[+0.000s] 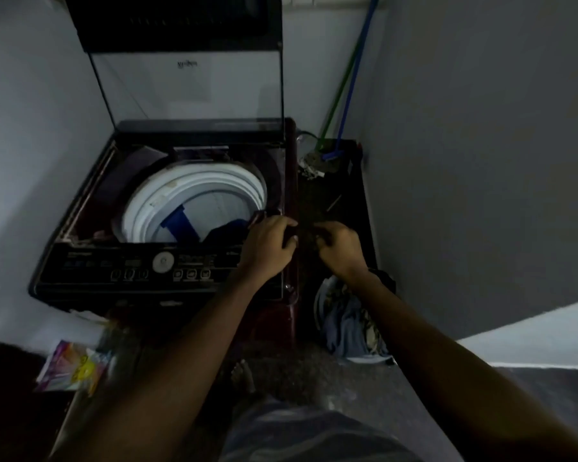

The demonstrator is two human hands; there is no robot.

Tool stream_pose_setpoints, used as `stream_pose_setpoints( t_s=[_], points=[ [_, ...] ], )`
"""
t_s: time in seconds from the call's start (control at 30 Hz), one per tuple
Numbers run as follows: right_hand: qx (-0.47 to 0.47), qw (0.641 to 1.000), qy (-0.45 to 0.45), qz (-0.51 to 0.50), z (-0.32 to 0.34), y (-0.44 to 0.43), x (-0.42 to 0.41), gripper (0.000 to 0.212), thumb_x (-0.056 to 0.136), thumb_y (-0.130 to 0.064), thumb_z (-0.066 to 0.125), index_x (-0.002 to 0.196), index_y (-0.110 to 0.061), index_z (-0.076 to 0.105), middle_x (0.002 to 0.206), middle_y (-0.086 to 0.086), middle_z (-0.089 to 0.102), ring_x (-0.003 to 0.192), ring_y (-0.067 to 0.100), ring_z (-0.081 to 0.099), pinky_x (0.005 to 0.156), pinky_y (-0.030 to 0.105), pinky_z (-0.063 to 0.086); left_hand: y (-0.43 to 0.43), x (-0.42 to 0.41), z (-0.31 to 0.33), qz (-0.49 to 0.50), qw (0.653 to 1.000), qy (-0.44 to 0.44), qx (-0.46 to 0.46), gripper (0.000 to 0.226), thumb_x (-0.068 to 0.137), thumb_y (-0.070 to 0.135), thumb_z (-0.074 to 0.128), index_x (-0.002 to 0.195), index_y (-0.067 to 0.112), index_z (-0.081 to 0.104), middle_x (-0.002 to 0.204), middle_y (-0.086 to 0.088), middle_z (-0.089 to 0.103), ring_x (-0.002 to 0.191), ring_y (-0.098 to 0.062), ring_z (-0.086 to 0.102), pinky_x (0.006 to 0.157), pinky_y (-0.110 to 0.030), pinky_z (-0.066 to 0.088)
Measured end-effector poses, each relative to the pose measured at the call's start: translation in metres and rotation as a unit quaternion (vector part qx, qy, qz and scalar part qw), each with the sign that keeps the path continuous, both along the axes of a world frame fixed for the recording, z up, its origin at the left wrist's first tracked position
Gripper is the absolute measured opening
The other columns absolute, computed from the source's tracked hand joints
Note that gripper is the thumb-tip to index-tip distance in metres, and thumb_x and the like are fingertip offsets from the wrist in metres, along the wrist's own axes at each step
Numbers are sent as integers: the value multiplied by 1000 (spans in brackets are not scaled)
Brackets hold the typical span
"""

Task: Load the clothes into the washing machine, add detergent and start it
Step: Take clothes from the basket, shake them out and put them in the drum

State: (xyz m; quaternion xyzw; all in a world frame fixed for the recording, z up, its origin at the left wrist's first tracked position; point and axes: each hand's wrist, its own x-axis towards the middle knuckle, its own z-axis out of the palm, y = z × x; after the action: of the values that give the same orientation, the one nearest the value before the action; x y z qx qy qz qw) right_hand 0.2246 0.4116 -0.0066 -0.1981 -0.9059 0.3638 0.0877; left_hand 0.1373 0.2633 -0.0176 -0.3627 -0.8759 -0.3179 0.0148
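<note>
Head view: a dark, top-loading washing machine (167,271) is seen standing against a pale wall, with its glass-panelled lid (187,81) raised upright at the back. A white, ringed plastic drum rim (167,195) is exposed, and blue and dark clothing (227,228) is seen lying inside the tub at its near right side. A dark piece of cloth (306,235) is held stretched between both hands, just over the right edge of the machine; in the dim light it can hardly be told from the dark floor behind it, so its shape cannot be made out. The fingers of the left hand (267,245) are curled round one end of it, and those of the right hand (339,248) are pinched on the other. A round white laundry basket (319,305) is set on the floor just beside the machine's right side, below the right forearm, and is filled with crumpled grey-blue and patterned clothes (344,325). A bright pink, yellow and white detergent packet (77,366) is seen lying on the floor at the lower left, in front of the machine. A green and a blue pole (347,78) are propped in the corner behind the machine.
</note>
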Motion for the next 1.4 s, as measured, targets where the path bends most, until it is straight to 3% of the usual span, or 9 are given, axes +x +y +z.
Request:
stream_pose_setpoints(
  t_s=[0.2, 0.43, 0.63, 0.97, 1.07, 1.23, 1.4],
  points=[
    [-23, 999, -42, -15, -21, 20, 53, 39, 89, -9, 52, 127, -10, 60, 128, 10, 60, 115, 25, 57, 92, 24, 43, 23, 51, -14, -73, 995, 28, -61, 24, 86, 20, 65, 108, 12, 66, 106, -3, 66, 101, -22, 61, 89, -37, 49],
    [-27, 993, -86, -78, -61, 30, 100, 37, 89, -11, 53, 125, -11, 61, 118, 11, 64, 98, 27, 62, 75, 22, 41, 46, 79, -50, -142, 984, 5, -109, 28, 89, 21, 63, 116, 13, 64, 114, -3, 64, 109, -22, 59, 95, -33, 44],
    [-23, 985, -114, -130, -101, 33, 129, 35, 87, -10, 56, 121, -9, 65, 123, 13, 63, 109, 30, 60, 87, 31, 47, 55, 93, -87, -182, 972, -28, -144, 35, 92, 24, 59, 126, 16, 57, 126, -2, 60, 120, -20, 53, 104, -34, 39],
    [-50, 977, -160, -133, -145, 68, 153, 22, 87, -5, 55, 105, 3, 66, 107, 23, 65, 98, 40, 60, 79, 42, 50, 77, 117, -134, -121, 976, -68, -168, 26, 93, 22, 59, 119, 19, 63, 115, 1, 65, 106, -20, 59, 86, -33, 48],
    [-65, 976, -175, -107, -175, 84, 153, 23, 83, 1, 54, 102, 8, 64, 107, 26, 64, 100, 42, 59, 83, 46, 48, 93, 124, -166, -86, 978, -91, -168, 23, 91, 21, 62, 113, 17, 66, 111, -1, 67, 100, -23, 62, 80, -33, 49],
    [-47, 967, -242, -62, -268, 110, 144, 41, 83, -1, 52, 124, -4, 59, 121, 21, 60, 110, 39, 56, 87, 38, 45, 124, 128, -261, -29, 978, -130, -162, 13, 90, 18, 60, 98, 15, 69, 96, -7, 70, 87, -30, 65, 68, -38, 54],
    [-49, 967, -245, -44, -382, 127, 136, 49, 86, -10, 55, 135, -9, 49, 131, 17, 55, 121, 34, 51, 97, 36, 43, 144, 119, -373, 10, 975, -127, -180, 22, 93, 28, 58, 109, 14, 65, 106, -9, 68, 94, -30, 64, 73, -38, 53]
  ],
)
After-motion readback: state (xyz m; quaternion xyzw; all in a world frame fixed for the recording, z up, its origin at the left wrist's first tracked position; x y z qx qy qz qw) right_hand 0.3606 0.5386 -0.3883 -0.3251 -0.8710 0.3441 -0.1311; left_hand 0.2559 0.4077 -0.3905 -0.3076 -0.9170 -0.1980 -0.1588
